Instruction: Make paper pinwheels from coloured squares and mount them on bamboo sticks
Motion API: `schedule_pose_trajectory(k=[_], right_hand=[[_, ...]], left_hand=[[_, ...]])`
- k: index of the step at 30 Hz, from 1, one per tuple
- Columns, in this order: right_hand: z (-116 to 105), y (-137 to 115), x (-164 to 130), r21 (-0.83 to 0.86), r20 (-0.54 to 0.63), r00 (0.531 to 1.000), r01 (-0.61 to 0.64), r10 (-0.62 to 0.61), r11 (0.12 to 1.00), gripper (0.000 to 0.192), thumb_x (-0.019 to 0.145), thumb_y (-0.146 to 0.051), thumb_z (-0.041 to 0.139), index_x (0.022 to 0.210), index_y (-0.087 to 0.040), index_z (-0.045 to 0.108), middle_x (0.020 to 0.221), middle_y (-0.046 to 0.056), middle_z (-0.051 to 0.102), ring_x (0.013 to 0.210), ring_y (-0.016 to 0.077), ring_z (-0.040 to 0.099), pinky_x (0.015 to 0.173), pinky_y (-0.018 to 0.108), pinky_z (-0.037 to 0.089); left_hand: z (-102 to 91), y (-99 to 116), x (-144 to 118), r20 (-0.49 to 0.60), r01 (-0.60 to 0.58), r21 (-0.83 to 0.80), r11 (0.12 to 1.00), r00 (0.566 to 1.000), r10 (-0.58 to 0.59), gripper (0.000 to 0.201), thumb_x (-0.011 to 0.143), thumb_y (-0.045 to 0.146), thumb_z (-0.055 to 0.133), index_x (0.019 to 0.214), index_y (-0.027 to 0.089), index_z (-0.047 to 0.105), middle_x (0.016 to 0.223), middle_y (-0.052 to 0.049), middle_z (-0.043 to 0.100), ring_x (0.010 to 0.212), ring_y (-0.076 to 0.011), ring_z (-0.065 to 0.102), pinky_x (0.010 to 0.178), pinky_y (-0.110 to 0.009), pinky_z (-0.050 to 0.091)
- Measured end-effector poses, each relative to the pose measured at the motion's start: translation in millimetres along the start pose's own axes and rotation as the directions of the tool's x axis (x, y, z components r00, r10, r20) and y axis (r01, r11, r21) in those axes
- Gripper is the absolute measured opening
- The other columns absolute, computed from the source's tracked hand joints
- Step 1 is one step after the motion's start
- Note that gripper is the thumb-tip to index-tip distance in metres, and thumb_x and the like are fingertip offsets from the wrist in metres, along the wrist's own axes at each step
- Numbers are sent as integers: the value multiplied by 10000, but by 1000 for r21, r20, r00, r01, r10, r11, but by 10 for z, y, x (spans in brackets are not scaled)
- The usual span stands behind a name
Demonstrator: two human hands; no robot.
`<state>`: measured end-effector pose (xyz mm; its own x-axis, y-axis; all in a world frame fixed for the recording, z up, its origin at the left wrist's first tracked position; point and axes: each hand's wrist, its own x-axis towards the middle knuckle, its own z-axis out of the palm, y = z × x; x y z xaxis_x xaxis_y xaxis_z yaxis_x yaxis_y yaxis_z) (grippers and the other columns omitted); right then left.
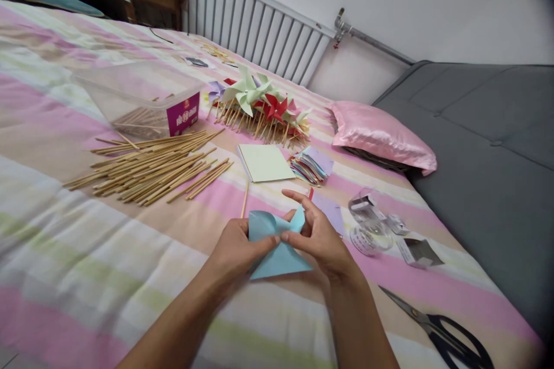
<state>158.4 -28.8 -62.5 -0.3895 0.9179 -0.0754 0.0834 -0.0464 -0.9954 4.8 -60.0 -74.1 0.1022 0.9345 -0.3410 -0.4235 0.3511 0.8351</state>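
A light blue paper pinwheel, partly folded, is between my two hands above the bed. My left hand grips its left side, with the thumb pressed near the paper's middle. From the other side my right hand pinches the folded corners at the centre, its index finger stretched out. The lower part of the paper hangs flat and unfolded. Just beyond my hands a single wooden stick points away from me. Fingers hide the paper's back.
Loose wooden sticks lie at left before a clear plastic box. Finished pinwheels are heaped behind a stack of pale green paper and cut colored sheets. Black-handled scissors, a clear jar and small boxes are at right.
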Motion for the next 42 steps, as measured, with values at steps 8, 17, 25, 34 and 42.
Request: schedule_pose_trajectory(k=[8,17,25,34,42], right_hand=[[2,0,47,65,-99,995,20,-14,998,676,662,-280,749,1254,-215,428,620,-69,554,560,105,552,549,217,438],[-9,24,79,-29,-356,919,169,-168,985,477,704,-282,717,1131,-206,518,713,-20,642,650,135,620,595,244,468],[-20,-106,-89,-191,-221,919,287,-326,939,164,765,-261,666,921,-223,638,628,-24,615,501,112,565,481,238,469],[73,-65,-67,-361,151,973,220,-176,906,273,738,-127,656,970,-258,714,774,0,720,675,141,660,618,248,508],[122,-19,-6,-340,60,974,224,-216,913,112,751,-219,678,841,-221,743,701,11,723,612,142,656,556,238,504]], left_hand=[[-22,19,27,-78,-20,27,999,997,22,212,497,252,784,664,133,730,567,-38,667,483,-150,565,444,-226,398],[-24,13,4,-119,57,-14,998,991,-58,232,543,270,772,711,124,707,532,-32,643,426,-129,534,398,-209,354],[-97,11,79,-175,-46,-212,976,985,8,229,560,249,782,727,128,683,668,-29,694,584,-133,598,583,-227,444],[-130,48,95,-127,-68,-270,960,991,35,185,653,254,733,772,145,642,696,2,681,614,-121,584,619,-236,449],[-164,17,94,-104,-72,-248,966,993,47,231,672,267,726,835,131,636,752,-33,688,697,-147,599,692,-266,459]])
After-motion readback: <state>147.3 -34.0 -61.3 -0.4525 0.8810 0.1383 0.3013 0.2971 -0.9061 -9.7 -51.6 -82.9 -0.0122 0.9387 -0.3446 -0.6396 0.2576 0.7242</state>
